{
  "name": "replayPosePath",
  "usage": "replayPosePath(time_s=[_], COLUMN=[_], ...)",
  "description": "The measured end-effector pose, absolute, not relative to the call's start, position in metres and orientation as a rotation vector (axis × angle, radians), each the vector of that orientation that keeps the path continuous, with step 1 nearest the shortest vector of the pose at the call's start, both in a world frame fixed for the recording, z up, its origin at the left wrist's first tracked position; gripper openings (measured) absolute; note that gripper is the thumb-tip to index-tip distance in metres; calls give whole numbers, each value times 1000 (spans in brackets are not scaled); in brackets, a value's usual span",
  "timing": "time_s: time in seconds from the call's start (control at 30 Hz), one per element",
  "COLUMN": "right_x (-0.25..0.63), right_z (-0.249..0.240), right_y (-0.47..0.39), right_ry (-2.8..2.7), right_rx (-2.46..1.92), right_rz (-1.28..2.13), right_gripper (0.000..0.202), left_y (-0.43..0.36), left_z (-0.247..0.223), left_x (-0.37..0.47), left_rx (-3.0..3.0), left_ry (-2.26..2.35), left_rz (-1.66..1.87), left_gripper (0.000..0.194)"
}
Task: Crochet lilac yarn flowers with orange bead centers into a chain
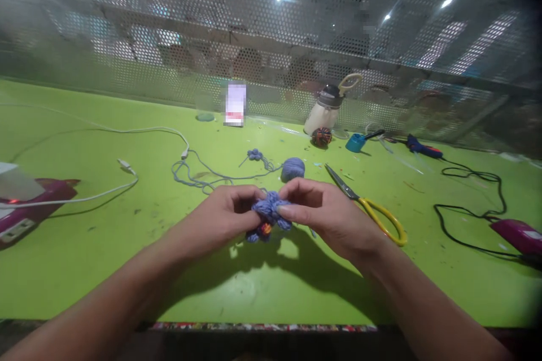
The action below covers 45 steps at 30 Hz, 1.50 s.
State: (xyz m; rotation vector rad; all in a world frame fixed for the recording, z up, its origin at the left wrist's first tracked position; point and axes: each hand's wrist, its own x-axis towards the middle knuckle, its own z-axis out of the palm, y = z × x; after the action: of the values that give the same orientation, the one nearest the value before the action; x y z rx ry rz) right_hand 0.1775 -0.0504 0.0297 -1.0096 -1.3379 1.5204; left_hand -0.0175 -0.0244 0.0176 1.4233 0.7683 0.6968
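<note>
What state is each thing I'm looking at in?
Crocheted piece: held between left hand and right hand
Purple yarn ball: wound, strand trailing
Small crocheted flower: lying on the table
Scissors: lying, blades apparently closed
Bottle: standing, lid on
Glue gun: lying down
White connectors: unplugged
Left power strip: red light lit

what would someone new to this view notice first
Probably the purple-blue crocheted piece near the centre, pinched between the fingers of the left hand and right hand, with a small orange-and-red spot on its lower part. Next might come the bright green tabletop beneath, then the yellow-handled scissors lying just beyond and beside the right hand.
</note>
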Motion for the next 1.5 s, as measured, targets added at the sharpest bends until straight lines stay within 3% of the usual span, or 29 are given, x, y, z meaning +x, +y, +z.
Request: replayPosePath(time_s=[0.4,0.83,0.97,1.3,1.5], right_x=[178,178,179,179,175], right_z=[29,23,24,24,21], right_y=[-45,-46,-47,-47,-45], right_ry=[-1165,-1359,-1419,-1407,-1386], right_rx=[-940,-943,-946,-927,-923], right_rz=[1531,1191,1199,1292,1297], right_gripper=[25,23,27,31,30], left_y=[-19,-18,-18,-24,-23], left_z=[8,7,9,8,9], left_x=[-21,-21,-22,-12,-12], left_rx=[1293,1249,1286,1009,1018], left_ry=[598,607,562,580,606], left_rz=[604,577,541,650,598], left_gripper=[26,19,27,29,18])
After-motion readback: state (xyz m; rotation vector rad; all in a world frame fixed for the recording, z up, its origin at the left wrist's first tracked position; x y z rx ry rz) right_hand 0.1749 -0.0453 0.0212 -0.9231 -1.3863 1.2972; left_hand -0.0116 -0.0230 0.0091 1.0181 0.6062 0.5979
